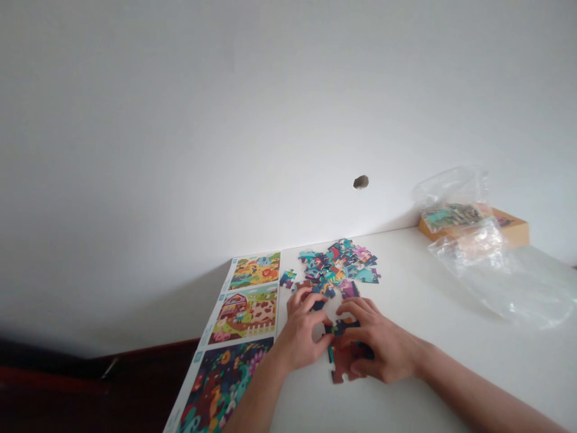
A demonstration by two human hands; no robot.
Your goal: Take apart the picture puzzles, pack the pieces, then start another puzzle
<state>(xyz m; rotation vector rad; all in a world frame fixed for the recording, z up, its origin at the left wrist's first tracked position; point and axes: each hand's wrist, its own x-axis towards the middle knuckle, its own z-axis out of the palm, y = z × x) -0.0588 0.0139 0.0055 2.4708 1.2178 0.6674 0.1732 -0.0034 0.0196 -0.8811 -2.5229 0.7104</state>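
My left hand (304, 331) has its fingers curled, with thumb and index finger at the left edge of a dark puzzle piece (345, 325). My right hand (378, 343) bends over the same spot, fingertips on that piece and thumb low over a brown puzzle piece (341, 364). The dark and brown pieces lie together on the white table; my right fingers hide part of where they meet. Just beyond my hands is a heap of loose puzzle pieces (331, 264) in teal, navy, pink and red. A purple piece (349, 288) lies at its near edge.
Along the table's left edge lies a printed picture sheet (247, 314) with three colourful scenes. At the back right, a clear plastic bag of pieces (455, 215) rests on an orange box (516, 231). Another clear bag (518, 294) spreads in front. A wall (270, 120) with a hole stands behind.
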